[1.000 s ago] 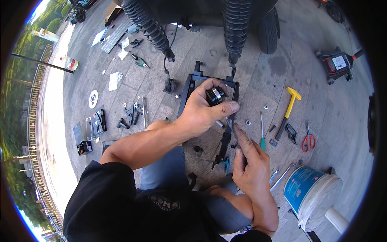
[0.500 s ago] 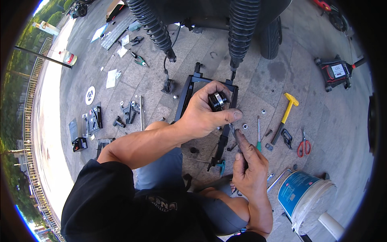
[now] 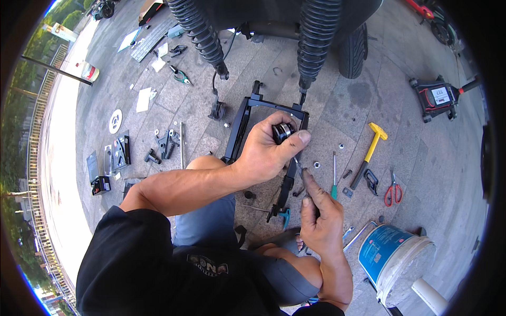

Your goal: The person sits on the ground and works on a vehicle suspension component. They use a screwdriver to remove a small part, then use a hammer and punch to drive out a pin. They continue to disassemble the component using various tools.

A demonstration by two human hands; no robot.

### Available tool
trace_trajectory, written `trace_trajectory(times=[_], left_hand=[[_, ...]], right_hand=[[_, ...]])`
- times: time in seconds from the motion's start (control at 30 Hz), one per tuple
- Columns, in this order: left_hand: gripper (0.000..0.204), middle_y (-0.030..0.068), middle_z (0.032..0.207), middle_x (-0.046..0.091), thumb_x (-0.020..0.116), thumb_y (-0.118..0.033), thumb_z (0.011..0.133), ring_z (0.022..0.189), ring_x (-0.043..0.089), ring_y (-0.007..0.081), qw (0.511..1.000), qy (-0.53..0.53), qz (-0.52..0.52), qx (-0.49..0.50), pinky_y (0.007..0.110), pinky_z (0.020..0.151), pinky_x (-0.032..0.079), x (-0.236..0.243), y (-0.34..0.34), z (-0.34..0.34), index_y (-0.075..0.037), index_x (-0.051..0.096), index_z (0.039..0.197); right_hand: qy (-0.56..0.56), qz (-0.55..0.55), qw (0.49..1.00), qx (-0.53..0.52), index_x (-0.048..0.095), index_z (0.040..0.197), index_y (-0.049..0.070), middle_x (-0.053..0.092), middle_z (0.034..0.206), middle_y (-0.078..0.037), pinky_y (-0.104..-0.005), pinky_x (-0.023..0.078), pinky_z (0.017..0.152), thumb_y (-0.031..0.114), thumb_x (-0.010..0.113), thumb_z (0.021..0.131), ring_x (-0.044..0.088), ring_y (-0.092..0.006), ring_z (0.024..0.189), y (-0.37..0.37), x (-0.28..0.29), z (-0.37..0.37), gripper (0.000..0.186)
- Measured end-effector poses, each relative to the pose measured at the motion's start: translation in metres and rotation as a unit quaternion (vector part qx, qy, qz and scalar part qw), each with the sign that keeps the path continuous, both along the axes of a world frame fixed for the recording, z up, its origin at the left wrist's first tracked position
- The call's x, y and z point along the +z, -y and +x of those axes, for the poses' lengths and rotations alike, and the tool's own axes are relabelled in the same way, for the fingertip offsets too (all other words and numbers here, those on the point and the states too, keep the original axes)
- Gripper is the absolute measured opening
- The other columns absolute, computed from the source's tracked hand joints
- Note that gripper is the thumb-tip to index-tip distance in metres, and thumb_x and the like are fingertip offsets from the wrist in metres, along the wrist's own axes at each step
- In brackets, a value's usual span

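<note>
My left hand (image 3: 263, 150) grips a round black-and-silver part (image 3: 282, 132), fingers curled round its top and thumb along its lower right. Just below, my right hand (image 3: 321, 221) is closed on a slim metal tool (image 3: 298, 164), index finger along it, tip close under my left thumb; its handle is mostly hidden. Behind both hands a black metal frame (image 3: 239, 131) lies on the paving. Beside its lower end lie a teal-handled tool (image 3: 286, 217) and small dark parts (image 3: 249, 194).
Two coil shock absorbers (image 3: 315, 42) hang above, near a tyre (image 3: 352, 55). Right: floor jack (image 3: 432, 100), yellow hammer (image 3: 376, 139), red-handled scissors (image 3: 393, 193), screwdriver (image 3: 333, 190), blue-and-white bucket (image 3: 385, 255). Left: pliers (image 3: 180, 76), white disc (image 3: 116, 121), several brackets (image 3: 166, 145) and boxes (image 3: 99, 184).
The view has shifted slightly, so things sit a little farther left. Both hands are slightly lower in the picture, and my left thumb has drawn closer against the round part.
</note>
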State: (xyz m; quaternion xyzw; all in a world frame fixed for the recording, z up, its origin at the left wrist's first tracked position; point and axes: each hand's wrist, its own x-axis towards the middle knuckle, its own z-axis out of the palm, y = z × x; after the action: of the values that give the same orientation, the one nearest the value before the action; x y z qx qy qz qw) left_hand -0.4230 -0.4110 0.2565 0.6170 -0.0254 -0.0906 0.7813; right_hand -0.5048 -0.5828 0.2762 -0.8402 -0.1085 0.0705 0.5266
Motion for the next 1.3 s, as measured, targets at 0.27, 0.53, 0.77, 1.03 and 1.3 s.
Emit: trace_trajectory(times=[0.27, 0.53, 0.77, 1.03, 1.3], left_hand=[[0.043, 0.0021, 0.063, 0.048, 0.037, -0.042, 0.099, 0.05, 0.041, 0.0097, 0.998, -0.048, 0.019, 0.042, 0.023, 0.047, 0.033, 0.004, 0.006, 0.0, -0.004, 0.054, 0.086], [0.04, 0.0069, 0.064, 0.053, 0.035, -0.039, 0.098, 0.054, 0.053, 0.0208, 0.969, -0.22, -0.032, 0.111, 0.029, 0.048, 0.037, 0.006, 0.005, 0.017, -0.006, 0.054, 0.086], [0.04, 0.0073, 0.062, 0.053, 0.033, -0.038, 0.098, 0.051, 0.053, 0.0208, 0.977, -0.187, -0.016, 0.1, 0.029, 0.044, 0.035, 0.005, 0.006, 0.014, -0.006, 0.054, 0.088], [0.044, 0.0061, 0.065, 0.053, 0.032, -0.043, 0.098, 0.052, 0.047, 0.016, 0.98, -0.16, -0.025, 0.119, 0.029, 0.045, 0.036, 0.001, 0.014, 0.011, -0.006, 0.055, 0.088], [0.045, 0.0075, 0.069, 0.051, 0.035, -0.041, 0.098, 0.061, 0.046, 0.0162, 0.981, -0.115, -0.057, 0.143, 0.031, 0.056, 0.039, -0.008, 0.019, 0.014, -0.004, 0.055, 0.084]], right_hand=[[-0.036, 0.071, 0.997, -0.011, 0.055, 0.126, -0.001, 0.065, 0.106, -0.02, -0.031, 0.048, 0.083, 0.001, 0.052, 0.087, 0.065, -0.0241, 0.092, -0.002, -0.013, 0.003, 0.039], [0.011, 0.058, 0.998, -0.021, 0.052, 0.127, -0.001, 0.064, 0.108, -0.019, -0.0304, 0.049, 0.079, 0.001, 0.051, 0.087, 0.062, -0.0173, 0.084, -0.005, -0.018, 0.008, 0.04], [-0.019, 0.108, 0.994, -0.002, 0.051, 0.129, 0.0, 0.064, 0.101, -0.015, -0.0277, 0.049, 0.071, 0.0, 0.05, 0.086, 0.058, -0.0142, 0.074, -0.009, -0.022, 0.01, 0.043], [-0.031, 0.104, 0.994, -0.017, 0.048, 0.132, 0.002, 0.063, 0.112, -0.017, -0.0292, 0.05, 0.071, 0.002, 0.05, 0.089, 0.06, -0.0153, 0.074, -0.015, -0.022, 0.016, 0.043], [0.043, 0.187, 0.98, -0.058, 0.048, 0.132, 0.002, 0.064, 0.113, -0.014, -0.0272, 0.049, 0.072, 0.0, 0.047, 0.091, 0.059, -0.0126, 0.079, -0.032, -0.029, 0.023, 0.041]])
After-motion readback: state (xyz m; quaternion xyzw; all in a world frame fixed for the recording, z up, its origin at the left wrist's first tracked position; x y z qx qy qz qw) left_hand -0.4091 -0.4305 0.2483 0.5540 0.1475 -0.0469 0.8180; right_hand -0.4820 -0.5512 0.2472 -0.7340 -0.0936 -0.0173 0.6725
